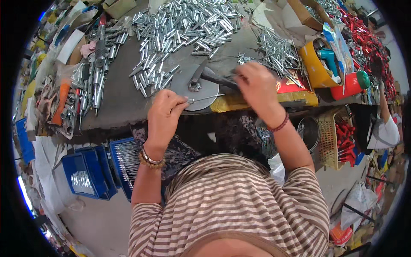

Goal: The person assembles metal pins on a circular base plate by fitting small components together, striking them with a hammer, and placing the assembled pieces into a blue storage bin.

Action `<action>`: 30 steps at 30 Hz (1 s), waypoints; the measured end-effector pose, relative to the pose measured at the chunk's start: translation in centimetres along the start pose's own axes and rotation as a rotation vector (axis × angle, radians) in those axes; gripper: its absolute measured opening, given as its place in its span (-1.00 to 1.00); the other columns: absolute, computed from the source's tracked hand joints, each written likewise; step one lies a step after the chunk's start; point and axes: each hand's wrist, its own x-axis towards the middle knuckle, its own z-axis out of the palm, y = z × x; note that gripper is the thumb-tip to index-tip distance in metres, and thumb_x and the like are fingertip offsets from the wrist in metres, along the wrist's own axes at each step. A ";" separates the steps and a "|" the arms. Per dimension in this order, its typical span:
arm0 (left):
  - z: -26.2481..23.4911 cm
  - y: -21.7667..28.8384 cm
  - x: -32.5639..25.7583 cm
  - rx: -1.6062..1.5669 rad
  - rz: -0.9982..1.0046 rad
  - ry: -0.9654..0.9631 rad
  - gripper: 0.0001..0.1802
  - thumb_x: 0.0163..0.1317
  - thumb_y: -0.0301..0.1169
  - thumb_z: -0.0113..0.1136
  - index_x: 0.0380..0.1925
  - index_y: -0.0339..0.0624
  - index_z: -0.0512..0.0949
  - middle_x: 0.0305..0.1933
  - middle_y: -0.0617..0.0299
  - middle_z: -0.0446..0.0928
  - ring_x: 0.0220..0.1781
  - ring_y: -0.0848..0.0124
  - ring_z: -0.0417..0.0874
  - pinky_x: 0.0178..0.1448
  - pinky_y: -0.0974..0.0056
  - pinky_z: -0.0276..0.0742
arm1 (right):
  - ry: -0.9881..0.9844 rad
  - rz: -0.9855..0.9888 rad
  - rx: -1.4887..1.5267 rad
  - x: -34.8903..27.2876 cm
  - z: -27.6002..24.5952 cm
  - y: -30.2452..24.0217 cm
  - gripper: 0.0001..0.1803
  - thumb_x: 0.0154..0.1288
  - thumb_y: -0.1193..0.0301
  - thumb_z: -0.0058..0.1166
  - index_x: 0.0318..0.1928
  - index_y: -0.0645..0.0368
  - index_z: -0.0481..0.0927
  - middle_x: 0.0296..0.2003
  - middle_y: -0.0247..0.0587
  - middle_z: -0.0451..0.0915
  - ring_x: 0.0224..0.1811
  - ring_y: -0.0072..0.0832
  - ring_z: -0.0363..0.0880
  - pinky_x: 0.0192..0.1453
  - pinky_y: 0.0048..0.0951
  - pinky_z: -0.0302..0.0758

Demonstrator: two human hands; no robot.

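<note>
My left hand (165, 112) pinches a thin metal rod (208, 98) between thumb and fingertips. The rod points right, across the near part of a round grey metal plate (182, 79) at the table's front edge. My right hand (259, 88) is curled at the end of the dark handle of a hammer (218, 79), its fingers slightly blurred. The hammer's head lies over the plate, beside a small metal lump (195, 87). Short silver metal tubes (184, 28) are heaped beyond the plate. Thin metal rods (278, 49) lie piled beyond my right hand.
Sockets and a screwdriver-like tool (100, 47) crowd the table's left. On the right stand a yellow container (314, 64) and a red bottle with a green cap (349, 85). Below are blue trays (92, 171) and a basket (327, 145) with red parts. Another person's arm (384, 107) shows far right.
</note>
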 end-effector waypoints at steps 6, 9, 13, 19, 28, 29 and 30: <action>0.1 0.3 0.1 -0.014 -0.005 0.000 -0.88 0.20 -0.51 0.46 -0.26 -0.20 0.74 -0.26 0.20 0.54 -0.22 0.24 0.62 -0.11 0.20 0.53 | -0.065 0.000 -0.231 0.2 -0.9 4.1 -0.83 0.15 0.47 0.35 -0.24 0.09 0.66 -0.25 -0.22 0.62 -0.10 -0.16 0.68 -0.07 -0.14 0.64; 0.1 -0.1 -0.1 -0.008 0.013 0.006 -0.89 0.21 -0.51 0.46 -0.26 -0.20 0.74 -0.26 0.20 0.54 -0.21 0.23 0.62 -0.11 0.19 0.53 | -0.113 -0.077 -0.291 0.4 -0.2 4.6 -0.84 0.15 0.46 0.34 -0.25 0.09 0.64 -0.24 -0.23 0.62 -0.07 -0.17 0.67 -0.05 -0.15 0.64; 0.0 -0.2 -0.2 0.024 0.019 0.004 -0.86 0.22 -0.58 0.43 -0.21 -0.26 0.75 -0.24 0.18 0.54 -0.19 0.30 0.63 -0.09 0.28 0.53 | -0.136 -0.106 -0.299 0.8 0.0 4.8 -0.85 0.17 0.46 0.32 -0.24 0.10 0.63 -0.24 -0.21 0.63 -0.09 -0.15 0.68 -0.06 -0.12 0.64; 0.0 0.3 -0.1 0.082 0.086 0.017 -0.91 0.23 -0.48 0.43 -0.26 -0.16 0.73 -0.23 0.21 0.58 -0.17 0.18 0.67 -0.10 0.13 0.55 | -0.141 -0.046 0.028 1.3 -0.4 1.3 -0.86 0.26 0.48 0.24 -0.18 0.12 0.60 -0.26 -0.13 0.62 -0.16 -0.06 0.68 -0.10 -0.09 0.63; 0.3 -0.6 -0.4 0.184 0.149 0.060 -0.91 0.23 -0.49 0.40 -0.29 -0.15 0.65 -0.26 0.18 0.54 -0.19 0.12 0.65 -0.13 0.07 0.56 | -0.286 -0.315 0.169 1.7 4.1 -7.1 -0.80 0.19 0.60 0.17 -0.16 0.18 0.54 -0.23 -0.08 0.56 -0.07 -0.04 0.62 -0.01 -0.11 0.58; 0.3 -0.6 -0.4 0.186 0.142 0.066 -0.91 0.23 -0.49 0.40 -0.29 -0.15 0.65 -0.26 0.18 0.54 -0.19 0.12 0.65 -0.13 0.07 0.56 | -0.275 -0.285 0.266 1.6 4.6 -7.2 -0.79 0.20 0.59 0.19 -0.13 0.19 0.56 -0.21 -0.09 0.57 -0.06 -0.03 0.61 0.00 -0.11 0.58; 0.3 -0.5 -0.4 0.172 0.148 0.065 -0.90 0.23 -0.48 0.40 -0.31 -0.15 0.64 -0.26 0.19 0.54 -0.20 0.12 0.65 -0.14 0.06 0.56 | -0.281 -0.293 0.270 1.6 4.6 -7.2 -0.79 0.20 0.59 0.19 -0.13 0.19 0.56 -0.21 -0.09 0.57 -0.06 -0.03 0.61 0.00 -0.11 0.58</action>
